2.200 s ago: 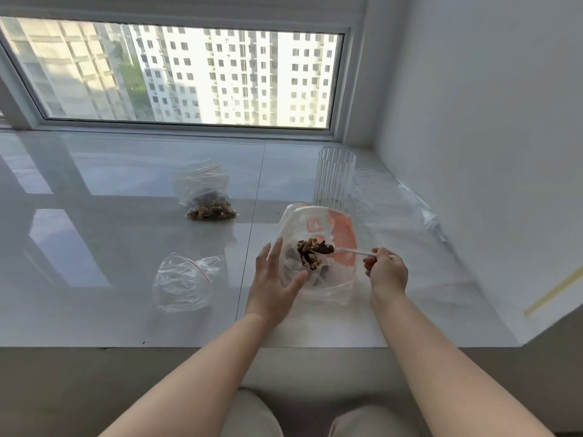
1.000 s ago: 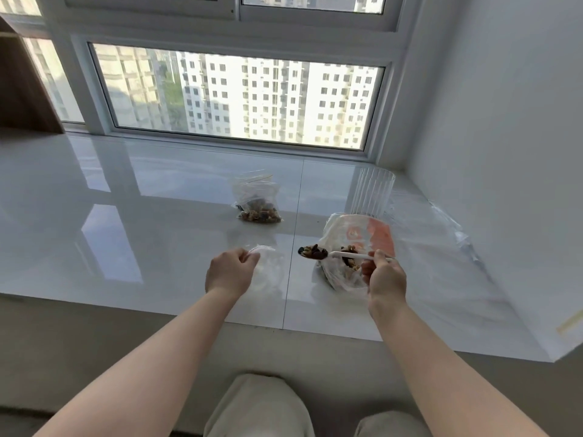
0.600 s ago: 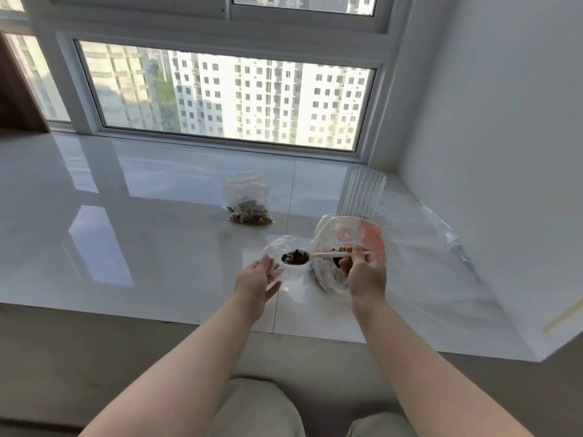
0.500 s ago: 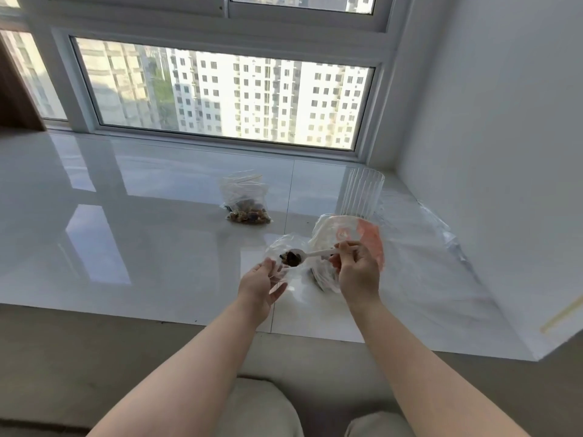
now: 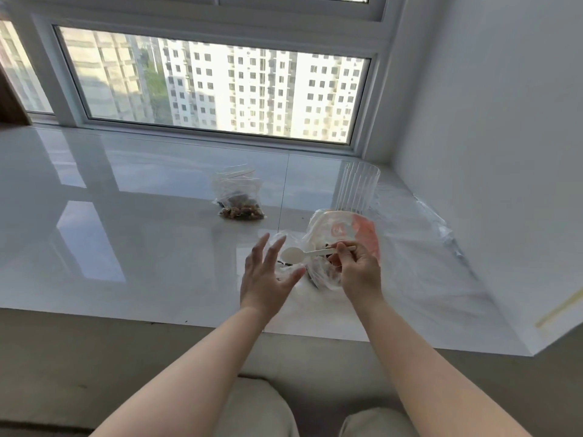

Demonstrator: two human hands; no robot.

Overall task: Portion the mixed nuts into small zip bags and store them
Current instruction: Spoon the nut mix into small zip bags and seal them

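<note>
Our right hand [image 5: 358, 272] pinches the handle of a white spoon [image 5: 295, 255], whose bowl looks bare and hangs over a small clear bag [image 5: 285, 269] on the white table [image 5: 142, 247]. Our left hand [image 5: 263, 277] has its fingers spread, just left of that bag. The big nut bag [image 5: 344, 230] stands behind the right hand. A filled bag [image 5: 239, 200] lies farther off, and a clear cup [image 5: 358, 190] stands far right.

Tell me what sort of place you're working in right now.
Probably a flat high up in a residential block: a glossy white stone window ledge serves as the worktop, the wide white-framed window looks onto apartment towers, and a plain white wall closes the right side.
</note>
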